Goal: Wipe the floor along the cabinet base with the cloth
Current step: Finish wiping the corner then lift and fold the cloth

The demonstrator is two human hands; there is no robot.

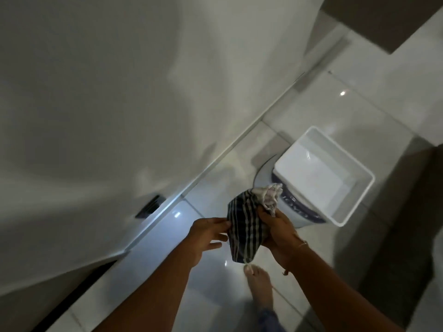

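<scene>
Prep step: both hands hold the cloth (244, 226) bunched in the air above the floor (167, 271), right hand (279, 233) in closed grip, left hand (208, 233) pinching its edge. No wiping yet. Next, I judge: crouch and press cloth down by the cabinet (107, 116) base.

Dim, motion-blurred; glare spots on floor (177, 214).

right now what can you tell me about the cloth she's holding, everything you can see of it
The cloth is soft woven fabric, mostly dark navy or black with pale stripes, and a lighter, whitish bunched part sticks up at its top right. It is crumpled into a loose bundle, not spread out, and hangs in the air above the glossy tiled floor, not touching it. The right hand grips it from the right; the left hand has fingertips at its left edge. Whether it is wet cannot be told.
</scene>
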